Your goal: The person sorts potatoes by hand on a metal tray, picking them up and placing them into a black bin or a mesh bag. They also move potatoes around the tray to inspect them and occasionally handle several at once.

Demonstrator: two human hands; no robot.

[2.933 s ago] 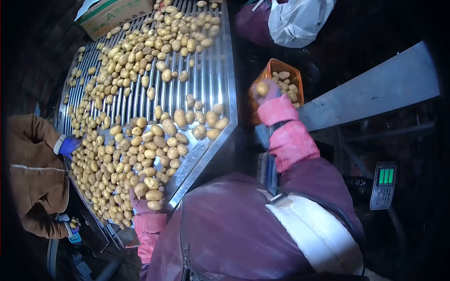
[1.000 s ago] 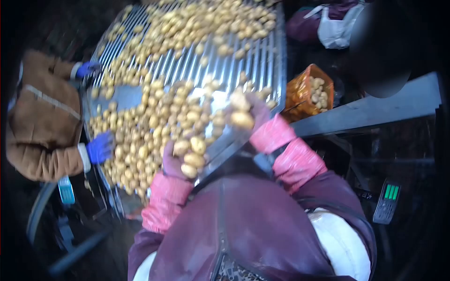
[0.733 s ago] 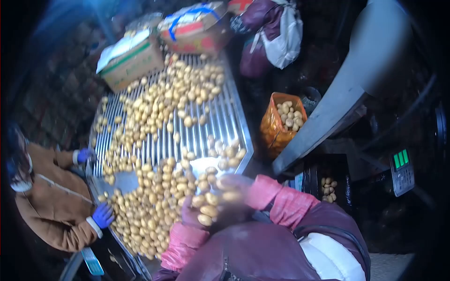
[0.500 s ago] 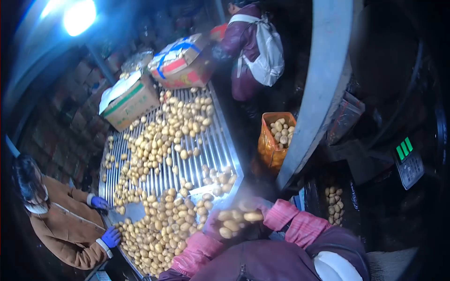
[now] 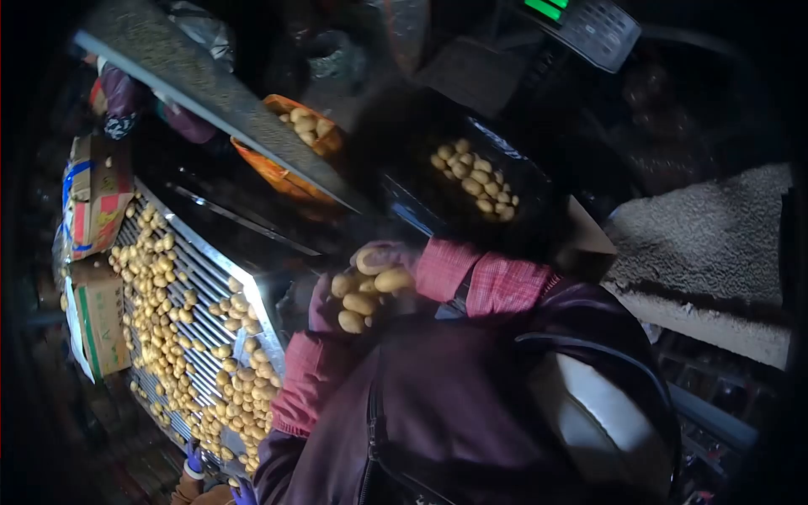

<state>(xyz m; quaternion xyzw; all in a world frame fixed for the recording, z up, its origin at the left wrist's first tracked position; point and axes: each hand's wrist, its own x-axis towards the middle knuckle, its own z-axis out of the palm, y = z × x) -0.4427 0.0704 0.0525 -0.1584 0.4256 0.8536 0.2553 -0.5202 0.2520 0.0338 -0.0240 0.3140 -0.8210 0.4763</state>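
Several potatoes (image 5: 392,279) are cradled together in front of my chest, between my two pink-gloved hands. My left hand (image 5: 320,305) curves round the pile from the left side. At the far side, my right hand (image 5: 390,253) closes over the potatoes; its fingers are partly hidden by them. Both hands are off the slatted metal sorting table (image 5: 268,316), just right of its edge. Loose potatoes (image 5: 160,311) cover much of that table. Beyond my right hand is a dark, black-lined container (image 5: 402,204) with potatoes (image 5: 475,177) inside.
An orange bag (image 5: 273,172) of potatoes stands behind a slanting metal beam (image 5: 227,109). Cardboard boxes (image 5: 103,316) sit on the table's far end. A scale (image 5: 596,34) shows green lights. A co-worker's purple glove (image 5: 194,455) is at lower left; another person stands behind the beam.
My view and body have turned right, away from the table. The potatoes have come along in my hands, and the dark container now lies ahead of them.
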